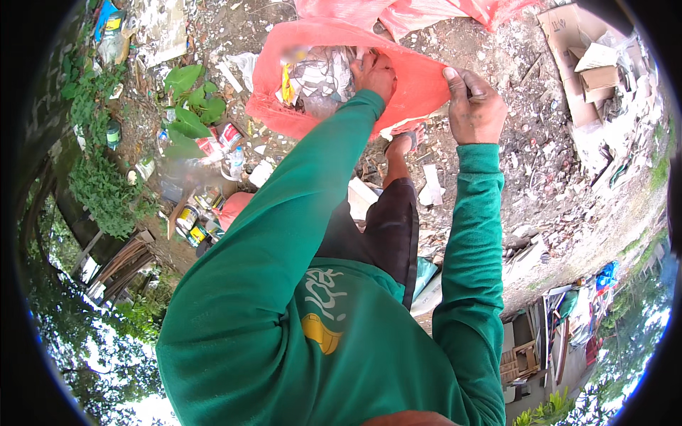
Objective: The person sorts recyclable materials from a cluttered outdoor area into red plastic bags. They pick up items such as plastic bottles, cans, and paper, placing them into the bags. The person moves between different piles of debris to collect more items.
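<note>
A coral-red woven sack (419, 78) is held with its mouth spread toward me. Inside it lies crumpled white and grey plastic or paper waste (323, 74), with a yellow wrapper (287, 84) at the left. My left hand (374, 74) reaches into the mouth, fingers bent against the waste near the far rim; what they grip, if anything, is hidden. On the right, my right hand (476, 106) is closed on the sack's edge, thumb on top, pulling it outward.
Another red sack (433, 14) lies beyond. Flattened cardboard (572, 64) and pale scraps are piled at the right. Leafy plants (188, 121), a plastic bottle (236, 162) and cans (187, 217) lie at the left. My sandalled foot (403, 142) stands just below the sack on littered dirt.
</note>
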### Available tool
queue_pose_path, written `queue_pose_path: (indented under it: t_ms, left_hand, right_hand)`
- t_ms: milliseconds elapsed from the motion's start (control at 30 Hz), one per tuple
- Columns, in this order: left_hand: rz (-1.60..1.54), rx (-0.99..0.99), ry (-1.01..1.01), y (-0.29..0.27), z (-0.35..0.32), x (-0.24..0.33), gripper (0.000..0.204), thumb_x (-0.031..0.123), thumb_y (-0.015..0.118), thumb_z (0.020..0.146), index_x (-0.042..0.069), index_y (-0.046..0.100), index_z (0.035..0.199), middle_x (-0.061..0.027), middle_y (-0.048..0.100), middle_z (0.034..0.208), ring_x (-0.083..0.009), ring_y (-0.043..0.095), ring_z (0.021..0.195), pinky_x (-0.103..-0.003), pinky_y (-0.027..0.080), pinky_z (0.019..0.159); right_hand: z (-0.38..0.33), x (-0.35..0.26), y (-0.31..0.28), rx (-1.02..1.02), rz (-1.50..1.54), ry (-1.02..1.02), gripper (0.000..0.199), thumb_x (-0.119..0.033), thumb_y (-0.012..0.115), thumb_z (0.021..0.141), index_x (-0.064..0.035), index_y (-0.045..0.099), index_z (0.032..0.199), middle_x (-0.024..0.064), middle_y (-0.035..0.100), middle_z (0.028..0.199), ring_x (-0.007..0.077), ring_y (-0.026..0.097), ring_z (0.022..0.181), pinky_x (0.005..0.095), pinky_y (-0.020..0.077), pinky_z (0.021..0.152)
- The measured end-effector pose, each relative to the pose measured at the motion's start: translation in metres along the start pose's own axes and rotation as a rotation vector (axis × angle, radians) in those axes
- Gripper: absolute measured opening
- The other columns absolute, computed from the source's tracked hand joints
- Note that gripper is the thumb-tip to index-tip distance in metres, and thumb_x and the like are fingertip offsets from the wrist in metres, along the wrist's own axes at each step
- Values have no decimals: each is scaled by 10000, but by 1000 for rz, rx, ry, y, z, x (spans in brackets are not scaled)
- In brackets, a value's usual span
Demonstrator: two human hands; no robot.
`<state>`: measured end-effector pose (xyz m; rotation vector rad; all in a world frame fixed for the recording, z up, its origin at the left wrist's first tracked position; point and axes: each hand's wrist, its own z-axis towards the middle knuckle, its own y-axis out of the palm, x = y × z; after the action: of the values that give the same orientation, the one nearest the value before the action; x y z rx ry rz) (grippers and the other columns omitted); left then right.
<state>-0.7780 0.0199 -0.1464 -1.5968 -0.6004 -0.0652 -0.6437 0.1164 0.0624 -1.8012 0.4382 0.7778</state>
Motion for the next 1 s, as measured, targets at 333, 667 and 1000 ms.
queue_pose_path:
  t_ms: [333,667,1000]
  left_hand:
    - [-269,133,57,9,-4,-44,183,190,658,722,137,671,897,-41,580,1086,-228,468,1131,-438,318,872]
    - [-40,-247,29,7,-5,-23,136,212,636,788,136,701,880,-65,628,1107,-233,461,1187,-483,316,947]
    - [-177,-19,306,-57,-42,-47,89,197,661,755,119,701,772,-32,629,1025,-266,480,1151,-461,297,990]
  right_hand:
    - [-34,-58,30,22,329,57,169,-142,678,870,-2,657,778,137,633,725,305,606,621,372,477,608]
    - [-63,-40,29,191,187,-8,182,-122,676,878,15,636,766,136,591,692,252,568,597,344,460,587]
    - [-42,-11,11,214,118,147,223,-164,666,881,13,649,747,83,572,636,198,549,579,341,460,577]
